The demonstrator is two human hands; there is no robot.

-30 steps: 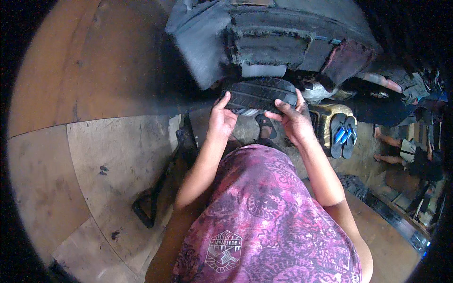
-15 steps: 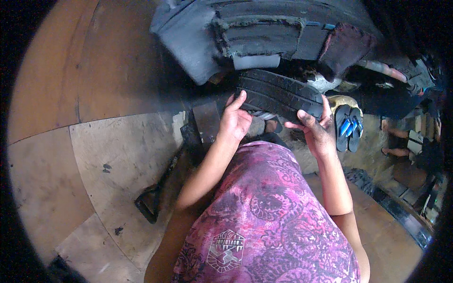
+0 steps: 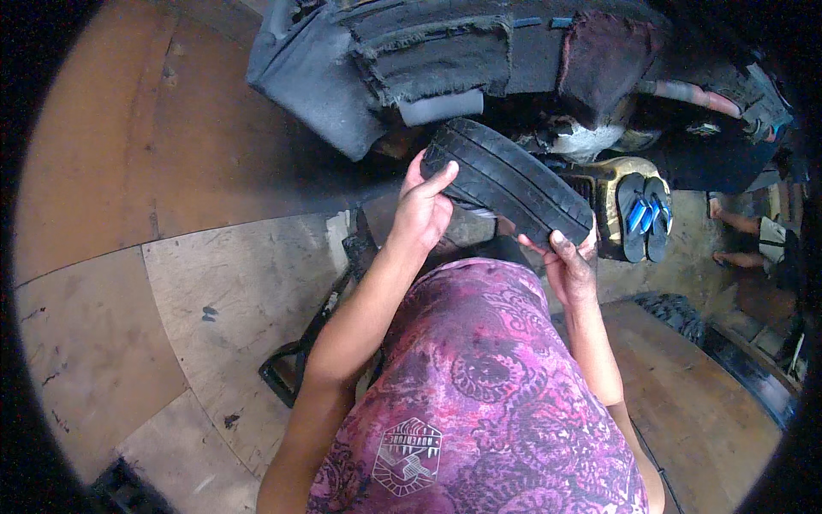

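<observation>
To the far left of my left fingers lies a large brown panel [image 3: 94,188]; nearer, and below those fingers, stands a black frame [image 3: 278,377]. My left hand [image 3: 423,210] is clamped on the left end of a black grooved rubber piece [image 3: 514,180], with the thumb on the grooved face and the other fingers partly hidden at the end. The rubber piece spans the space between my two hands, tilted, its left end farther from my body. Above it is a patched grey cloth cover [image 3: 441,60]. My right hand [image 3: 572,270] grips the opposite end, thumb at the near edge, some fingers out of sight. Just right of my right fingers, a pair of black sandals [image 3: 632,218] with blue straps rests on a yellowish support [image 3: 629,164]. Farther right appear another person's legs [image 3: 741,224].
</observation>
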